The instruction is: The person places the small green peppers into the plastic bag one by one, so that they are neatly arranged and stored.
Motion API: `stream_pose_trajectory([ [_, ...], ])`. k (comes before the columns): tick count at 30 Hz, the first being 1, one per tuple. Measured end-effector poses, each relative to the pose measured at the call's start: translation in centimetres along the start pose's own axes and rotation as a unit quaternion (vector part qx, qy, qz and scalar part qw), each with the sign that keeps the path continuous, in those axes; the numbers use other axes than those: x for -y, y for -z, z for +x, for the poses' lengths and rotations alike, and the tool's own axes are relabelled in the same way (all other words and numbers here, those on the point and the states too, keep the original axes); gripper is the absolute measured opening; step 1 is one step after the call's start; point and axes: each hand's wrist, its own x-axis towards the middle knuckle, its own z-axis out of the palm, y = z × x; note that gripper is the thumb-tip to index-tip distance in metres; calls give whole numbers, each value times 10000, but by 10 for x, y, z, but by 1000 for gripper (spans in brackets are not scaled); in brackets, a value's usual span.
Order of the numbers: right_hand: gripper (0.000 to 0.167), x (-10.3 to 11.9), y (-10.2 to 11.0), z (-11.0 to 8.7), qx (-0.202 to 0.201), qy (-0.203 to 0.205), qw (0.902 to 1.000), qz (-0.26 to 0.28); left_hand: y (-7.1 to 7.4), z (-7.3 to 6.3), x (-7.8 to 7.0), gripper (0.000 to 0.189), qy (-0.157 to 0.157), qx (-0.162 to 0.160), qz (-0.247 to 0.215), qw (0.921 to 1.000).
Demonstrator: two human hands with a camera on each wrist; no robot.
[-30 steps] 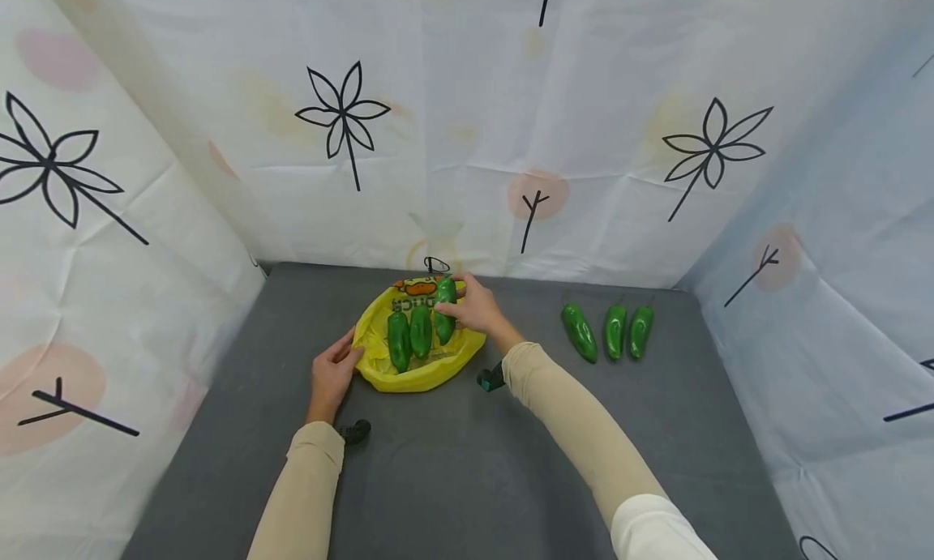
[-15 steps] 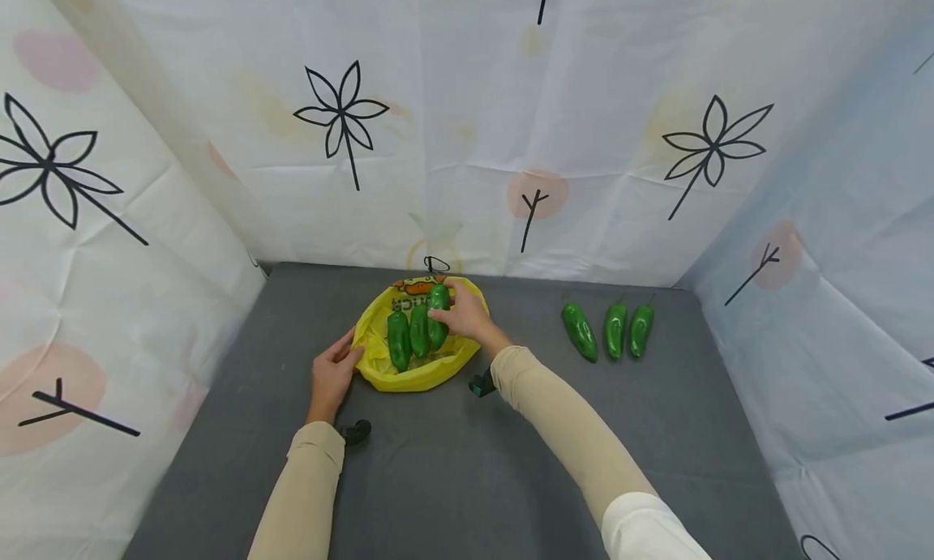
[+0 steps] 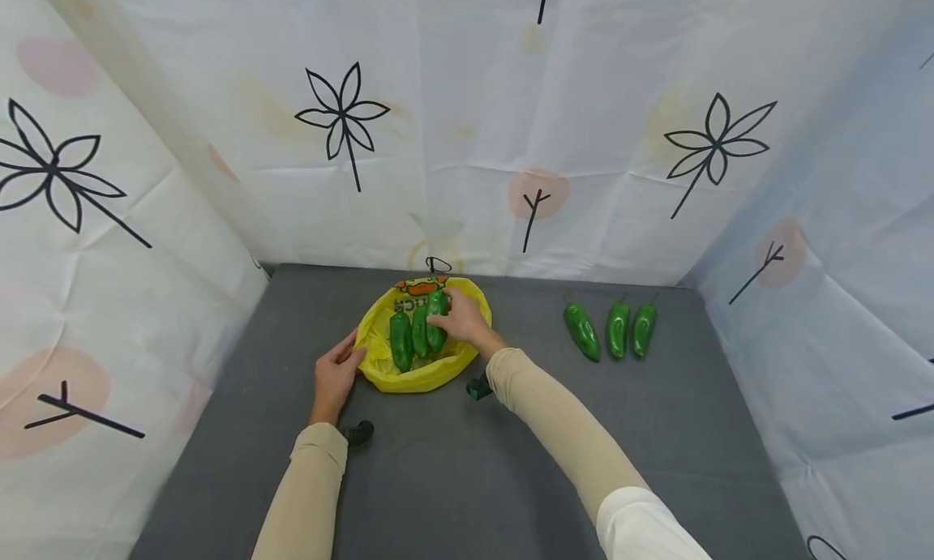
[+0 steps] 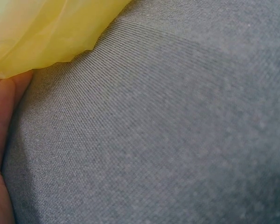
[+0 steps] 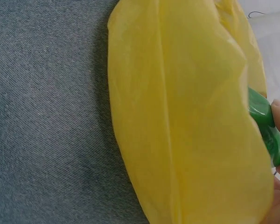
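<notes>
At the yellow bag (image 3: 423, 379): I see the left hand (image 3: 336, 375) pinching its left edge, the fingertips partly hidden by plastic.
Pepper in grasp: the right hand (image 3: 463, 317) grips a held pepper (image 3: 436, 338) between thumb and fingers, inside the bag's right side.
Peppers in the bag: a left pepper (image 3: 401, 343) and a middle pepper (image 3: 419, 331) lie beside it.
Peppers on the table (image 3: 438, 479): three loose peppers (image 3: 617, 331), well apart, right of the bag.
Pepper step: I judge it to be placing.
Next for the hands: I'd want the pepper resting, then the right fingers loosened without dragging the rim.
</notes>
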Motion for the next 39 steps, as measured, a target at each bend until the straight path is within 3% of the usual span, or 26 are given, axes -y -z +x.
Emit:
stream_pose_trajectory([
  [30, 74, -4, -9, 5, 195, -320, 9991, -198, 0, 1, 0, 48, -13, 43, -40, 10000],
  [39, 71, 0, -9, 10, 440, -102, 9954, -846, 2, 2, 2, 48, 36, 118, -102, 9999],
])
